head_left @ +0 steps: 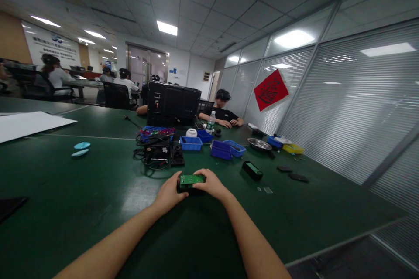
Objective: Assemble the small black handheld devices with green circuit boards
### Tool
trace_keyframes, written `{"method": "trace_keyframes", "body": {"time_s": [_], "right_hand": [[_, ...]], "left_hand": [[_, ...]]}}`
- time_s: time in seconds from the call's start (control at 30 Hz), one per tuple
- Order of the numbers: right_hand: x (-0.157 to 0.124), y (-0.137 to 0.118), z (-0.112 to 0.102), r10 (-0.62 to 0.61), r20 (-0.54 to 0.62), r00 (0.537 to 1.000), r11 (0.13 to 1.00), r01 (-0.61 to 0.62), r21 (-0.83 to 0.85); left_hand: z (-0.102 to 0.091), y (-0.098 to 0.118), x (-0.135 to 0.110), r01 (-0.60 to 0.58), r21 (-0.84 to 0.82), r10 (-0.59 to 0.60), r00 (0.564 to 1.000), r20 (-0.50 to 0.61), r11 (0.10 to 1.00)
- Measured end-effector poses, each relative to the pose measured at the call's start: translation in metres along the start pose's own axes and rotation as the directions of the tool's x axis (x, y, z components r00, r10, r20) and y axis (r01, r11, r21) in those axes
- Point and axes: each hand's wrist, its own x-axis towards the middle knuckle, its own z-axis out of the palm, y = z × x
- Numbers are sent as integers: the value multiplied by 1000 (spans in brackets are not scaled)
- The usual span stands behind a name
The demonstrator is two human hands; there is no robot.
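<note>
A green circuit board [190, 180] lies at the top of a small black case [196, 192] in front of me, tilted a little out of it. My left hand [170, 192] is closed around the left end of the case, its thumb along the near side. At the right end of the board, my right hand [212, 184] pinches the edge between thumb and fingers. Part of the case is hidden by my hands. A second black case with a green board in it [252, 170] stands to the right on the green table [131, 226].
Beyond my hands are a black power unit with cables [157, 155], blue trays [191, 143] and a water bottle [211, 121]. A metal bowl [259, 144] and a yellow tray [293, 149] stand farther right. A person [222, 111] sits across the table beside a monitor [173, 103].
</note>
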Motion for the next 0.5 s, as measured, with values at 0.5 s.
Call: {"method": "trace_keyframes", "body": {"time_s": [0.5], "right_hand": [[0, 6, -1, 8, 116, 993, 998, -16, 65]], "left_hand": [[1, -2, 0, -10, -10, 10, 1000, -22, 1000]]}}
